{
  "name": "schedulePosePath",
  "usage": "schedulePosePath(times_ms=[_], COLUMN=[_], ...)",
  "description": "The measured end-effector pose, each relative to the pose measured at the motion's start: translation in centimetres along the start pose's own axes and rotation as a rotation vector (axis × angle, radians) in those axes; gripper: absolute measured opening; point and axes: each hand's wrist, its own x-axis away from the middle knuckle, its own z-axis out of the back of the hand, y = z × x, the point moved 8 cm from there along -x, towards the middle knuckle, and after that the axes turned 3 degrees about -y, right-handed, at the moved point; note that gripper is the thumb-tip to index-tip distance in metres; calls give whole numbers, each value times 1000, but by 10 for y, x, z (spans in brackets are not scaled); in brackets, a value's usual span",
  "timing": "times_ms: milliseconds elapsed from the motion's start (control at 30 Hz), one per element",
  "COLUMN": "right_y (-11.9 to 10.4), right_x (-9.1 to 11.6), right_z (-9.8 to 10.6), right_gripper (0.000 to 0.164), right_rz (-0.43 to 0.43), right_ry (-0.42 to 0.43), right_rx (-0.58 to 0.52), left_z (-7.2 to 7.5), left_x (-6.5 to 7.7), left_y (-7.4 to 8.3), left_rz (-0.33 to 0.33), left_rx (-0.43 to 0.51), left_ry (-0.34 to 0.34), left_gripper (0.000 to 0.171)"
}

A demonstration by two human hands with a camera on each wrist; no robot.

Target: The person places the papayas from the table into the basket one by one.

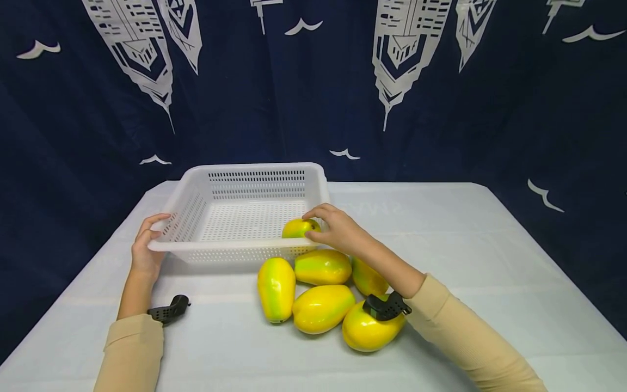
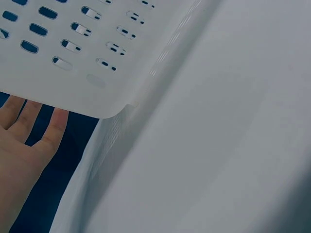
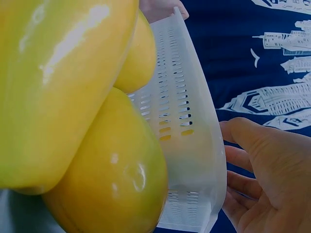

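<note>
A white plastic basket (image 1: 245, 246) with slotted walls stands on the table. My left hand (image 1: 147, 250) holds its left end near the front corner; in the left wrist view the fingers (image 2: 57, 124) pass behind the rim. My right hand (image 1: 340, 231) reaches over the basket's front right corner, its thumb and fingers about a yellow-green mango (image 1: 295, 228) inside. In the right wrist view that hand (image 3: 267, 179) is partly behind the rim, and the mango shows only as yellow through the slots. Several more mangoes (image 1: 323, 267) lie in front of the basket, below my right forearm.
A white cloth covers the table (image 1: 210, 343). Behind it hangs a dark blue curtain (image 1: 294, 98) with white printed buildings and birds. The nearest mango (image 1: 367, 332) lies partly under the black right wrist camera (image 1: 387, 306). Another black camera (image 1: 171, 310) is on the left wrist.
</note>
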Motion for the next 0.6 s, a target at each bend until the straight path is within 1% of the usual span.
schedulePosePath(times_ms=[167, 433, 600], right_y=[0, 1, 3], right_x=[0, 2, 5], right_z=[1, 5, 7], right_gripper=[38, 39, 40], right_rz=[9, -10, -14], right_ry=[2, 6, -2], right_rx=[-23, -99, -149], left_z=[0, 0, 1], left_x=[-1, -2, -1], left_y=[0, 2, -1], left_rz=[2, 1, 18], left_rx=[5, 2, -6], left_ry=[-2, 8, 17], left_gripper=[43, 42, 42])
